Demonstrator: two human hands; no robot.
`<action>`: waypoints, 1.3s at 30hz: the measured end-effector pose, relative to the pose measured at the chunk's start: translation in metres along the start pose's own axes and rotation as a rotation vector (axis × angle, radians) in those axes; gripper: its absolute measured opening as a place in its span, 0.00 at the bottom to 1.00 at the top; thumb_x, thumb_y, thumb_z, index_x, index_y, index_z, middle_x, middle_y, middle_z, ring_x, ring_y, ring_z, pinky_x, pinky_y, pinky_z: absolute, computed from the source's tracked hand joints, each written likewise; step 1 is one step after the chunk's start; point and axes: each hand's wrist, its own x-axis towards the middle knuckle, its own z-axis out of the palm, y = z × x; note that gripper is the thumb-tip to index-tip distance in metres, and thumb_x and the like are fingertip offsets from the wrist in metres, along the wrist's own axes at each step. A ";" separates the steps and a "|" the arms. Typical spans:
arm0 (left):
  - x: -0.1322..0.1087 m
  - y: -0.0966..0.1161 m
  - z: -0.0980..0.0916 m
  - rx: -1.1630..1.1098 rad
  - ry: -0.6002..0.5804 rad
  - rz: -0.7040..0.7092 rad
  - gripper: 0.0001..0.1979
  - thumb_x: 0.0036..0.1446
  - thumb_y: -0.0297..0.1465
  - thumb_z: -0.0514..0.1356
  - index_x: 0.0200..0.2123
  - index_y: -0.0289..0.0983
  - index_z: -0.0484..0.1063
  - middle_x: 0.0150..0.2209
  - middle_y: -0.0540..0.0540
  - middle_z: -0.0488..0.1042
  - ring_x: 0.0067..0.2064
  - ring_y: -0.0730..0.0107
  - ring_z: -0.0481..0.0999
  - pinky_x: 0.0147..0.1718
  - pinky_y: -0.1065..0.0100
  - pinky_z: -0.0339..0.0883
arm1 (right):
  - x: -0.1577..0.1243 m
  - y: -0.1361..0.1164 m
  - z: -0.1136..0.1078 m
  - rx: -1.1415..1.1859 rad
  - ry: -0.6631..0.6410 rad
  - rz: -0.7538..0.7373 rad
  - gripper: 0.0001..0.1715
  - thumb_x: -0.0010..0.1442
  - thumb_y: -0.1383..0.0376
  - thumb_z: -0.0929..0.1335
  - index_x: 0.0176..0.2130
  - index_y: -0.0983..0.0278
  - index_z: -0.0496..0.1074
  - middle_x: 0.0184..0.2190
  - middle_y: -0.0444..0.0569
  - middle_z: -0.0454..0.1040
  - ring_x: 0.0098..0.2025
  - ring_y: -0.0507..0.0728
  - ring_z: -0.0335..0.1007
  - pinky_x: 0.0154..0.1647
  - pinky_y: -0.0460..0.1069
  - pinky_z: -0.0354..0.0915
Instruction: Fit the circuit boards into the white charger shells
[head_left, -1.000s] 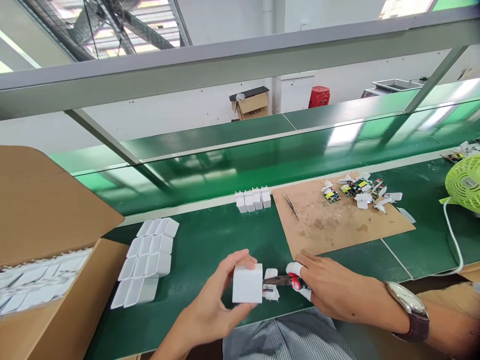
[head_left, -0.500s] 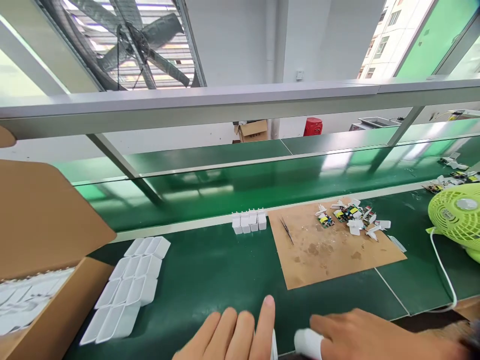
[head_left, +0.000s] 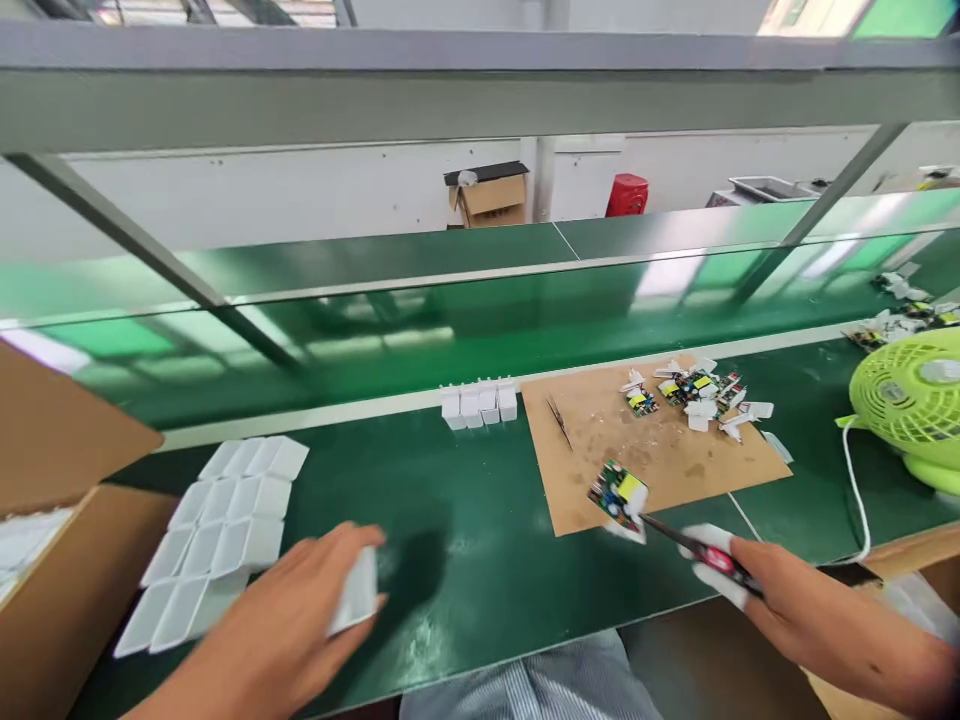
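My left hand (head_left: 300,610) is wrapped round a small white plastic case (head_left: 357,592), held over the green table; motion blurs both a little. In my right hand (head_left: 750,575), white covers sit on the fingertips. It grips black tweezers (head_left: 716,558) with a red label. Their tips meet the white part of a circuit board (head_left: 616,494) with a yellow component, at the front edge of the brown cardboard sheet (head_left: 592,440). Whether the board is lifted or rests there, I cannot tell. Another pair of tweezers (head_left: 559,423) lies on the sheet.
Rows of white cases (head_left: 232,510) lie on the left beside an open carton (head_left: 112,560). Several small white cases (head_left: 480,405) stand at the back ledge. More circuit boards (head_left: 705,390) are piled on the sheet. A green fan (head_left: 911,400) with a white cord stands at right.
The view has tipped downward. My left hand has moved left and now shows the white case. My right hand has come up, with the tweezers and circuit board now visible.
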 end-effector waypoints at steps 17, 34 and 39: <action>0.032 0.085 0.089 -1.537 0.144 -0.053 0.35 0.57 0.41 0.72 0.65 0.43 0.69 0.59 0.33 0.76 0.60 0.48 0.78 0.56 0.53 0.75 | 0.069 -0.102 0.004 0.550 -0.540 -0.058 0.19 0.72 0.52 0.63 0.50 0.57 0.78 0.47 0.50 0.80 0.49 0.62 0.77 0.56 0.57 0.72; 0.001 0.091 0.086 -1.148 0.372 0.053 0.31 0.54 0.28 0.73 0.60 0.46 0.75 0.54 0.40 0.81 0.52 0.59 0.83 0.53 0.67 0.78 | 0.092 -0.109 -0.015 -0.598 0.477 -0.523 0.42 0.62 0.81 0.61 0.69 0.53 0.57 0.54 0.59 0.71 0.59 0.69 0.68 0.53 0.61 0.69; -0.002 0.095 0.084 -1.094 0.415 0.080 0.29 0.53 0.30 0.74 0.59 0.45 0.76 0.52 0.40 0.82 0.50 0.60 0.84 0.50 0.67 0.80 | 0.095 -0.120 -0.016 -0.681 0.510 -0.547 0.41 0.61 0.82 0.63 0.66 0.51 0.62 0.54 0.55 0.72 0.58 0.66 0.68 0.55 0.58 0.65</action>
